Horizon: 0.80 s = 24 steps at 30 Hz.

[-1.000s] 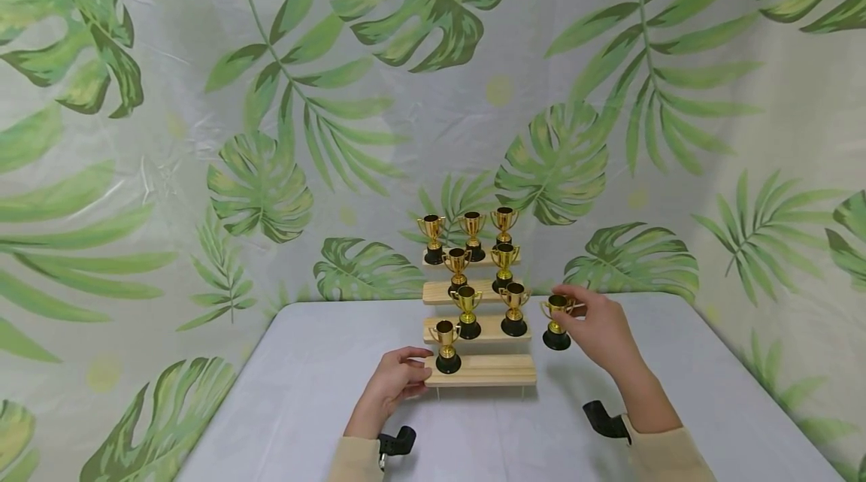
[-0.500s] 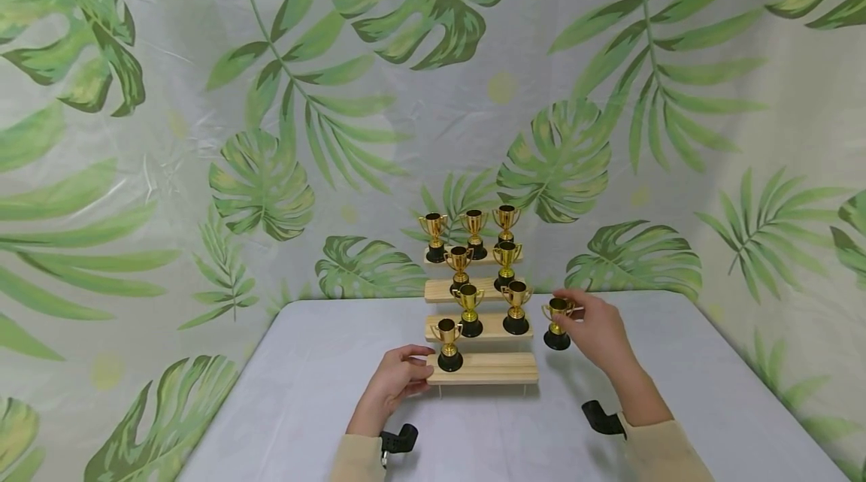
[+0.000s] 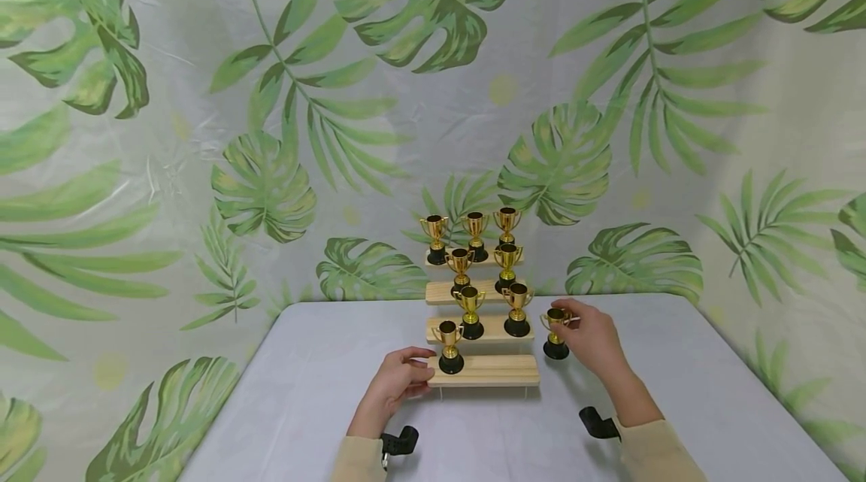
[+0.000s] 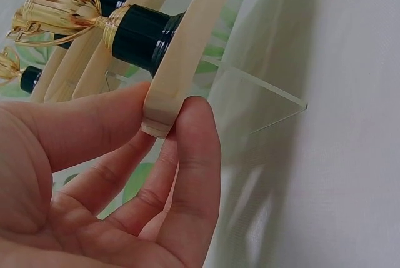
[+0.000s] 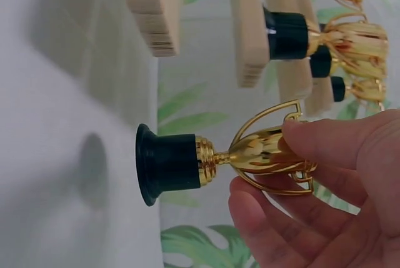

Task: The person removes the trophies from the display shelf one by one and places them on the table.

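Note:
My right hand (image 3: 595, 339) pinches a small gold trophy cup (image 5: 256, 152) by its bowl, between thumb and fingers. The trophy's black base (image 5: 172, 162) hangs above the white tabletop, just right of a tiered wooden display stand (image 3: 497, 371). With thumb and fingertips, my left hand (image 3: 398, 378) pinches the left end of the stand's lowest wooden shelf (image 4: 181, 68). Close to those fingers, a gold trophy (image 3: 449, 347) stands upright on that shelf. Two trophies each stand on the second shelf (image 3: 443, 328) and the third shelf (image 3: 440, 291); three stand on the top one.
Clear legs (image 4: 262, 84) hold the lowest shelf above the white tablecloth (image 3: 318, 362). Behind the table hangs a leaf-patterned curtain (image 3: 365, 128). A black wrist mount (image 3: 401, 441) sits on the left wrist, another mount (image 3: 598, 422) on the right.
My right hand has lowered slightly, bringing its trophy down beside the stand. The left hand keeps its grip on the shelf end.

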Available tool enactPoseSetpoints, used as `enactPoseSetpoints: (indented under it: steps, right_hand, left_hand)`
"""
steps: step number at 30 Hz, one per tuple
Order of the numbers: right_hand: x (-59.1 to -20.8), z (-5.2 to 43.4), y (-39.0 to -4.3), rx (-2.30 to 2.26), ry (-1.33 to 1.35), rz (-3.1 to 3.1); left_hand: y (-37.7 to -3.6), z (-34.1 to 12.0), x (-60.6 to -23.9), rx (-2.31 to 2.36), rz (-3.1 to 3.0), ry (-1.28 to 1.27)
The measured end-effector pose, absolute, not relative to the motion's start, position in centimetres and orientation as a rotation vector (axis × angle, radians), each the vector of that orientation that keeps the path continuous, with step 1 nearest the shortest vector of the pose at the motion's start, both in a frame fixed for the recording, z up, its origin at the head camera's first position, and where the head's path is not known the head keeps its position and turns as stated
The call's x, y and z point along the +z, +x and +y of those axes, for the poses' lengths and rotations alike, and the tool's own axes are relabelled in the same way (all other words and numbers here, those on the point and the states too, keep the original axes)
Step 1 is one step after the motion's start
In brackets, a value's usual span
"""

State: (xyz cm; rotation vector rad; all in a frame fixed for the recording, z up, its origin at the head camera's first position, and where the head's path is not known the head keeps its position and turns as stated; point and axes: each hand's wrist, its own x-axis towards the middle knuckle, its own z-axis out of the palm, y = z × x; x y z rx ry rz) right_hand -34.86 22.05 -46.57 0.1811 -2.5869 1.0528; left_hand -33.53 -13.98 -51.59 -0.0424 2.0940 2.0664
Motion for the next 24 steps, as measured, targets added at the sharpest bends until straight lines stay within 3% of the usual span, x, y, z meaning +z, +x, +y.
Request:
enactPoseSetpoints:
  steps: [24]
  right_hand:
    - [-48.6, 22.1, -35.8, 1.052, 0.136, -2.61]
  left_hand:
    - [-33.6, -14.1, -51.7, 2.072, 2.078, -0.027]
